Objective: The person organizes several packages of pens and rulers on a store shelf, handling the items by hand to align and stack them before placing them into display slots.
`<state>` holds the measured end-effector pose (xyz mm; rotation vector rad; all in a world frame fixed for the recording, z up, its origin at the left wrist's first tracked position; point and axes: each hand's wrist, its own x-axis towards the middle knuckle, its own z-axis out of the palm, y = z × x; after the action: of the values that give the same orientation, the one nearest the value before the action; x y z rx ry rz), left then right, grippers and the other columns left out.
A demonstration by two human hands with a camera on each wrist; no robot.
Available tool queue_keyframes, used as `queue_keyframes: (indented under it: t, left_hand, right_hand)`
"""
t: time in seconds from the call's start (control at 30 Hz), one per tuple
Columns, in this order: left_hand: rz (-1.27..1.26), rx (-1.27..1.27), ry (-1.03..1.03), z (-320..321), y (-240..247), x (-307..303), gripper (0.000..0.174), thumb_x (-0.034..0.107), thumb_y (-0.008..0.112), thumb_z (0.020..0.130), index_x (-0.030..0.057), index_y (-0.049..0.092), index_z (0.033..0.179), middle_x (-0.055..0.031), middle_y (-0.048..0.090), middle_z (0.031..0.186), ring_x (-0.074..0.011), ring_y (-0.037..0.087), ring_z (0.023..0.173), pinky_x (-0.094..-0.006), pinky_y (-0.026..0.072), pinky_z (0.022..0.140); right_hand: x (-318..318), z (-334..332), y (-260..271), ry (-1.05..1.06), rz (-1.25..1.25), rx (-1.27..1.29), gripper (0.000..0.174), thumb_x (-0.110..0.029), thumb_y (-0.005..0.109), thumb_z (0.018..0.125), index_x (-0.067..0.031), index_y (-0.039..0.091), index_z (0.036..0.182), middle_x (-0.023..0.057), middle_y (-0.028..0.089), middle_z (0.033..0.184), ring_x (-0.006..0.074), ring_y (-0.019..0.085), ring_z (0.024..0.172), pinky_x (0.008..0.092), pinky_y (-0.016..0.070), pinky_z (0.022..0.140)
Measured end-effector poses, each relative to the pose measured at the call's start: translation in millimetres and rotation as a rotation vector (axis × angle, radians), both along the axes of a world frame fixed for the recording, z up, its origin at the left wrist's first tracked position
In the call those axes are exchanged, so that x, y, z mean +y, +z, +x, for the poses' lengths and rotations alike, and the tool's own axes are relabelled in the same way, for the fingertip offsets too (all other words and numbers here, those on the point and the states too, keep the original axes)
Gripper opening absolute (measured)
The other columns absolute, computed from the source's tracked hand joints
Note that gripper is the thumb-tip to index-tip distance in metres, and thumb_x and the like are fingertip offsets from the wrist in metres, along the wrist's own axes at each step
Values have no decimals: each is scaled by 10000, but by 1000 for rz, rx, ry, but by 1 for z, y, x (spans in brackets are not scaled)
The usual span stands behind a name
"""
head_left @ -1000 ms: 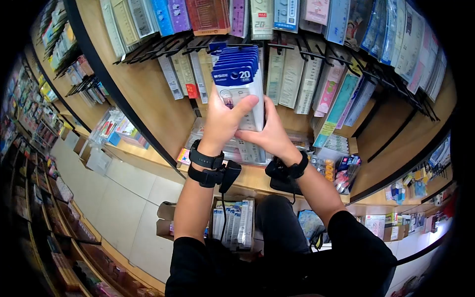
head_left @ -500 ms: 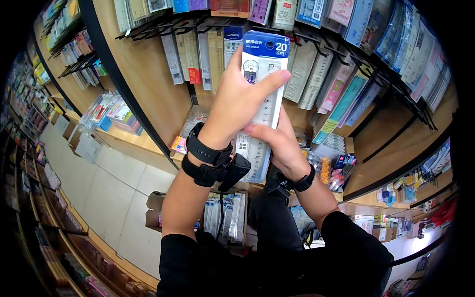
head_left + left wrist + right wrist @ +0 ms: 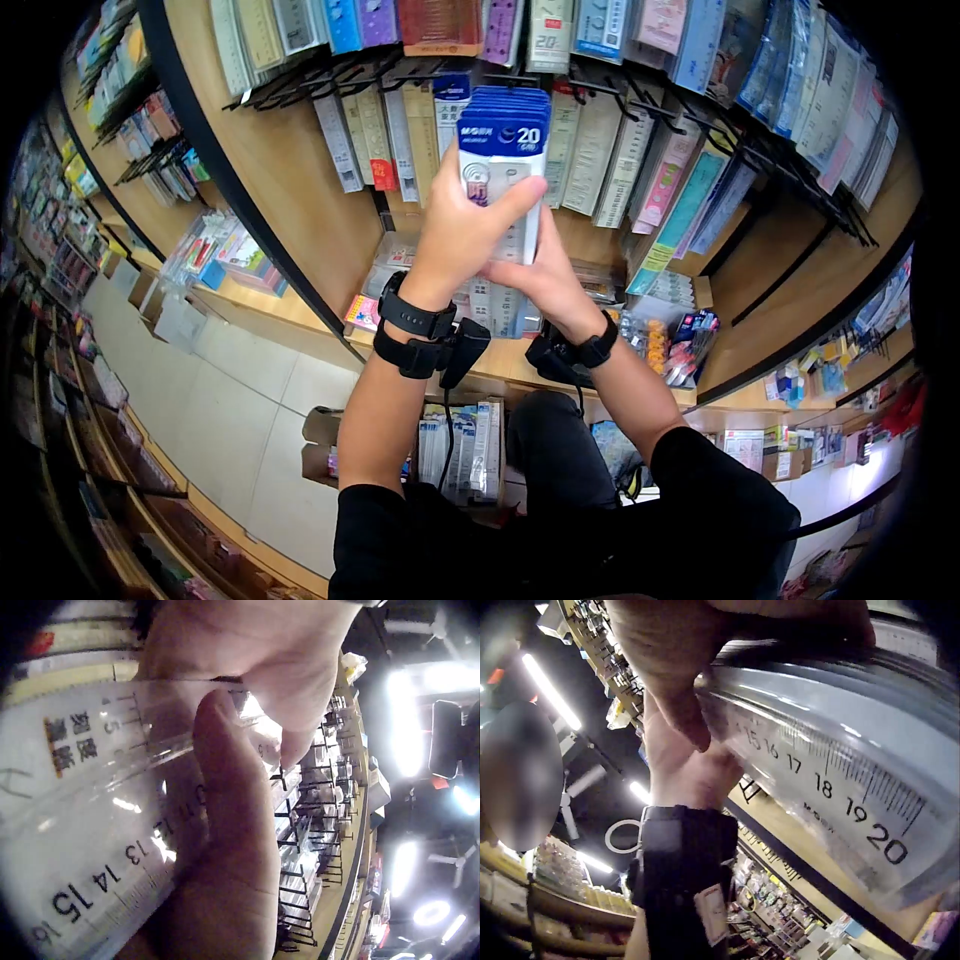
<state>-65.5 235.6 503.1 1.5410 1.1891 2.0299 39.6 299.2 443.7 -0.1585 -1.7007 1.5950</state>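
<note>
Both hands hold a stack of clear ruler packs with blue "20 cm" headers [image 3: 503, 138], upright in front of the rack. Around its left side curls the left hand [image 3: 460, 220], thumb across the front. The right hand [image 3: 548, 275] grips lower, on the right, its thumb on the front face. A hook bar is just above the headers; whether the packs hang on it I cannot tell. In the left wrist view the right thumb [image 3: 236, 787] presses the ruler pack [image 3: 97, 847]. The right wrist view shows the stack's lower end [image 3: 832, 772] beneath the right hand [image 3: 682, 652].
Packaged rulers [image 3: 600, 160] hang on black hooks around the stack, with another row above. Below are a wooden shelf [image 3: 500, 352] with small goods and, at the knees, an open carton of ruler packs [image 3: 460, 450]. A black post [image 3: 235, 200] stands to the left.
The stack first came down towards the body, showing its front pack large, then went back up towards the hooks, where its layered headers show again. Both hands kept their hold.
</note>
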Motion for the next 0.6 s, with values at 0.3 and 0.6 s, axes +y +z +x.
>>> queue_keyframes:
  t: [0.3,0.6]
  left_hand:
    - [61,14,129,8,-3,5,404,127,738,747,3,526,1068,-55,639,921,-107,606,789,-257,497,707]
    - [-19,-30,96,28,21,0,363,163,745,759,9,546,1021,-48,643,874,-93,599,759,-248,491,687]
  right_hand:
    - [12,-4,-6,25,37,34,946,-157,832,623,42,245,1338,158,451,1248,225,467,1159,342,397,978]
    - [-7,16,12,90,-148,59,891,-130,816,652,34,263,1331,147,458,1245,209,486,1144,339,409,965]
